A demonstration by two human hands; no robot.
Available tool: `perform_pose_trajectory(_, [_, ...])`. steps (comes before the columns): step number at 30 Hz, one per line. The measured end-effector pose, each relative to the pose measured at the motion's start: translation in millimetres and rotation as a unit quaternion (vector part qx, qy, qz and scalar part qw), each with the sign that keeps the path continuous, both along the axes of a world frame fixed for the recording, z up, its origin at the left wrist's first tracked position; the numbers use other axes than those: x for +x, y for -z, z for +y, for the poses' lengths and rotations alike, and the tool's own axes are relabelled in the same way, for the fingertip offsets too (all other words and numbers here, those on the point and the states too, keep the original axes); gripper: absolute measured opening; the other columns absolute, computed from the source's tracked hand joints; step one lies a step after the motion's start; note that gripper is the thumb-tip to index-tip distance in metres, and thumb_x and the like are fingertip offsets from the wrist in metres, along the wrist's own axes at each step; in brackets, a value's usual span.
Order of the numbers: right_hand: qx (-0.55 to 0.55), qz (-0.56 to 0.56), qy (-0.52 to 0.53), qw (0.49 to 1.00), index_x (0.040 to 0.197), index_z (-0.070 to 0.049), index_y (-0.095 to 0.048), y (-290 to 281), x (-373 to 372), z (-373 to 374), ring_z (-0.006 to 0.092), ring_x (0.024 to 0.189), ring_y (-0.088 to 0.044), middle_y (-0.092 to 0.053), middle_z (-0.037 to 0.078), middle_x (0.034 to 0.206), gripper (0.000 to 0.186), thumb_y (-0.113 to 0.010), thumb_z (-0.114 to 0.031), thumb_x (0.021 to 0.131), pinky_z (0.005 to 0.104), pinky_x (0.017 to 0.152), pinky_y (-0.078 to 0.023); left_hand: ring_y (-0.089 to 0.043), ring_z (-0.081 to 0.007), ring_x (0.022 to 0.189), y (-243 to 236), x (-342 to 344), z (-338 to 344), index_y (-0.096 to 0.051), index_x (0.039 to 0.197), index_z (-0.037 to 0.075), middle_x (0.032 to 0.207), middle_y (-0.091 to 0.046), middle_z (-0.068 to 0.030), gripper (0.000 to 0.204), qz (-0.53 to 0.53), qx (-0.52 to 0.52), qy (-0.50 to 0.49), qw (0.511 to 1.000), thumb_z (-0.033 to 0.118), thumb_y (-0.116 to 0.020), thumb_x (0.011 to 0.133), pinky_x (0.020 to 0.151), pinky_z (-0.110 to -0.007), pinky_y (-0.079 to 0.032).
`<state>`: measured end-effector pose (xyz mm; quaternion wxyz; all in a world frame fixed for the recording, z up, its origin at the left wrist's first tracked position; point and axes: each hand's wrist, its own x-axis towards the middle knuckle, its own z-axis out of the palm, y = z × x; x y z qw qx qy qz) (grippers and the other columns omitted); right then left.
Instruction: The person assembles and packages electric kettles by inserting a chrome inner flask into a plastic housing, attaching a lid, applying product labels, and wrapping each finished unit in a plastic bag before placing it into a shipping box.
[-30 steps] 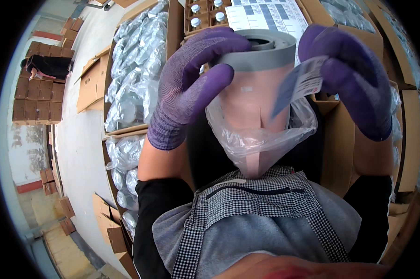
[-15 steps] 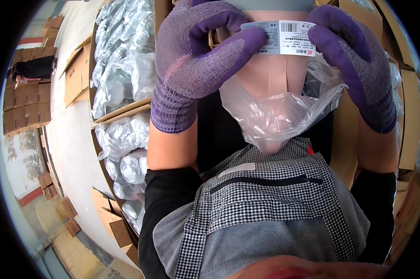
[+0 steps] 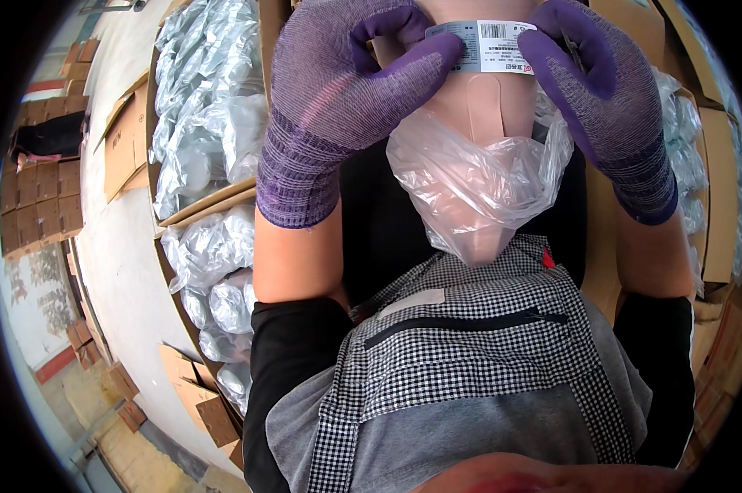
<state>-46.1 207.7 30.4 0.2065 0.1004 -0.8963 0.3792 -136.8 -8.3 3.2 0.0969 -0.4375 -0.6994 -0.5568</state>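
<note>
A smooth pink container (image 3: 486, 107), whose exact kind I cannot make out, stands before my chest with its far end cut off by the upper edge. A clear plastic bag (image 3: 478, 193) hangs loosely around its near part. Across the container's surface lies a printed label (image 3: 496, 51), white and grey-blue with a barcode. My left hand (image 3: 330, 90), in a purple knit glove, has its thumb on the label's left end. At the right end, my gloved right hand (image 3: 605, 86) presses with its thumb. Both hands' other fingers curl behind, partly hidden.
Cartons (image 3: 210, 203) full of plastic-wrapped items (image 3: 210, 99) line my left side. More wrapped goods (image 3: 687, 156) sit in boxes on the right. Open cardboard flaps (image 3: 198, 386) jut onto the floor at left. Stacked brown boxes (image 3: 46, 193) and a person's dark sleeve (image 3: 50, 135) are farther left.
Both hands, the label and the container have shifted slightly up and left in the view. The bag's right side has drawn inward, away from my right wrist. Both thumbs stay on the label.
</note>
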Motion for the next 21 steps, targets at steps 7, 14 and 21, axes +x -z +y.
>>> perform_pose_trajectory(7, [0.034, -0.043, 0.015, 0.998, 0.08, 0.0, -0.058, -8.7, -3.1, 1.7, 0.0259, 0.062, -0.053, -0.051, 0.015, 0.07, 0.015, -0.067, -0.01, 0.086, 0.0355, 0.06, -0.043, -0.058, -0.0337, 0.121, 1.7, 0.1, 4.0, -0.068, 0.073, -0.001, 0.13, -0.057, -0.0267, 0.015, -0.004, 0.003, -0.004, 1.0, 0.011, -0.077, 0.073, 0.104, -0.041, -0.042])
perform_pose_trajectory(14, [-0.003, 0.017, 0.036, 0.999, 0.08, 0.0, -0.059, 5.2, -6.3, 1.5, 0.0242, 0.063, -0.056, -0.053, 0.014, 0.07, 0.017, -0.07, -0.011, 0.085, 0.0351, 0.061, -0.045, -0.061, -0.0311, 0.116, -6.1, 1.8, 12.4, -0.065, 0.072, -0.001, 0.128, -0.058, -0.0251, 0.014, 0.022, 0.004, -0.006, 1.0, 0.006, -0.077, 0.073, 0.099, -0.039, -0.046])
perform_pose_trajectory(21, [0.218, -0.053, 0.084, 0.971, 0.095, 0.0, -0.059, 5.5, -13.7, 14.6, 0.0128, 0.073, -0.055, -0.058, 0.001, 0.082, 0.026, -0.07, -0.024, 0.094, 0.0306, 0.071, -0.049, -0.062, -0.0308, 0.113, -3.1, -6.3, 12.9, -0.058, 0.069, 0.001, 0.125, -0.058, -0.0258, 0.022, 0.068, -0.056, -0.068, 0.994, 0.006, -0.079, 0.07, 0.092, -0.036, -0.049])
